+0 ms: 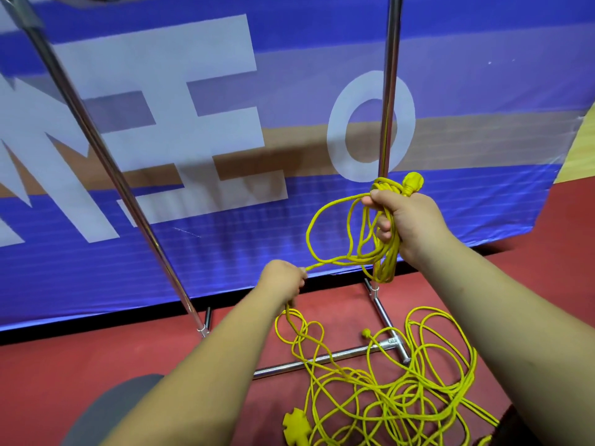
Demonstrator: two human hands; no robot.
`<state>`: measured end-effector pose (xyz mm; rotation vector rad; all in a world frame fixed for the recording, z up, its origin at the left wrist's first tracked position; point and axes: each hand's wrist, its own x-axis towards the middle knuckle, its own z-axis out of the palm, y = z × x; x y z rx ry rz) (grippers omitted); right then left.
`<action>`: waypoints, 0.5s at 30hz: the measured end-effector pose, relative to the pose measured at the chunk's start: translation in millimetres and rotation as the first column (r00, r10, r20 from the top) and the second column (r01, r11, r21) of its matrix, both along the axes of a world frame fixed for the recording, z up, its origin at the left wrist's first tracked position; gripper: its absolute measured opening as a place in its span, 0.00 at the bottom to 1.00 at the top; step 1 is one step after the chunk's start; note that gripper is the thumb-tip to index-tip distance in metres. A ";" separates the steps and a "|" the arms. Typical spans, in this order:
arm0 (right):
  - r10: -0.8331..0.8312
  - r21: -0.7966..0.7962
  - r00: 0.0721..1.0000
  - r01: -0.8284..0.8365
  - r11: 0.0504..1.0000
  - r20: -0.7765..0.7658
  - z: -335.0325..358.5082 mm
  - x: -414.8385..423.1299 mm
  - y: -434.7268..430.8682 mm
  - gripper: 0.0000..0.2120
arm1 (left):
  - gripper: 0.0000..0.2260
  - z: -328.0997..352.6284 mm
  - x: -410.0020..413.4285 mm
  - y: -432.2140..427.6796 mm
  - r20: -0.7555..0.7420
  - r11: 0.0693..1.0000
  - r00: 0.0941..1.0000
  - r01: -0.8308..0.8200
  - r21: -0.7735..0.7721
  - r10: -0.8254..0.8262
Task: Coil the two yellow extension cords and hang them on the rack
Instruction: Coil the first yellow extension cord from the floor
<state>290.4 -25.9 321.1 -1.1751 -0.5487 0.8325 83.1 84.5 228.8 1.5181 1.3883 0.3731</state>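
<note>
Right hand: the right hand [409,220] is closed tight around a bunch of thin yellow cord loops [388,265]. Its fingers curl about the gathered top, and the loops hang below the fist, in front of the rack's right upright.
Plug end: a yellow moulded plug [413,181] sticks up just above that fist.
Left hand: the left hand [285,281], lower and to the left, grips a single strand of the same cord. The strand runs up to the loops and down to the floor.
Loose cord: a tangled heap of yellow extension cord [396,391] lies on the red floor [64,365], draped over the rack's base bars. Where one cord ends and the other begins cannot be told.
Cord ends: a yellow multi-socket block [296,424] lies at the heap's near-left edge. A small round yellow end [365,333] lies near the base bar.
Rack: a chrome tube rack [390,91] stands on the floor with two uprights.
Backdrop: a blue banner with large white letters [289,43] stands behind the rack.
</note>
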 end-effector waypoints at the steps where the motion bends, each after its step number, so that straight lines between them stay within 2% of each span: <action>1: 0.007 0.009 1.000 -0.007 1.000 -0.017 1.6 0.1 -0.1 0.07 | 0.07 6.2 -2.3 3.4 0.088 0.994 0.992 -0.081 -0.075 0.088; 3: 0.038 0.038 0.998 -0.036 0.999 -0.057 4.4 1.4 -0.9 0.07 | 0.09 18.5 -9.3 10.1 0.224 0.967 0.951 -0.176 -0.182 0.215; 5: 0.089 0.077 0.990 -0.080 0.994 -0.114 6.0 3.6 -2.0 0.08 | 0.09 25.5 -18.3 19.3 0.243 0.975 0.948 -0.177 -0.130 0.205; 8: 0.138 0.094 0.977 -0.124 0.988 -0.163 6.4 7.0 -3.9 0.10 | 0.13 31.6 -32.9 28.7 0.117 0.988 0.991 -0.084 0.129 0.069; 10: 0.122 0.078 0.979 -0.110 0.991 -0.166 7.0 7.0 -5.4 0.10 | 0.13 31.3 -40.7 33.1 -0.025 0.950 0.998 0.064 0.305 -0.059; 11: 0.103 0.072 0.981 -0.092 0.993 -0.162 7.5 6.1 -6.6 0.10 | 0.12 31.1 -44.5 34.9 -0.137 0.903 0.979 0.191 0.386 -0.148; 12: 0.079 0.067 0.984 -0.069 0.995 -0.159 7.6 5.2 -7.6 0.11 | 0.11 31.7 -48.0 35.0 -0.283 0.836 0.923 0.362 0.413 -0.260; 13: 0.054 0.062 0.986 -0.045 0.997 -0.156 7.4 4.4 -7.9 0.11 | 0.10 31.5 -50.6 34.3 -0.428 0.750 0.823 0.539 0.382 -0.374; 15: 0.002 0.051 0.987 0.006 0.999 -0.160 5.8 3.2 -7.3 0.10 | 0.08 28.6 -52.7 29.6 -0.568 0.595 0.578 0.783 0.183 -0.586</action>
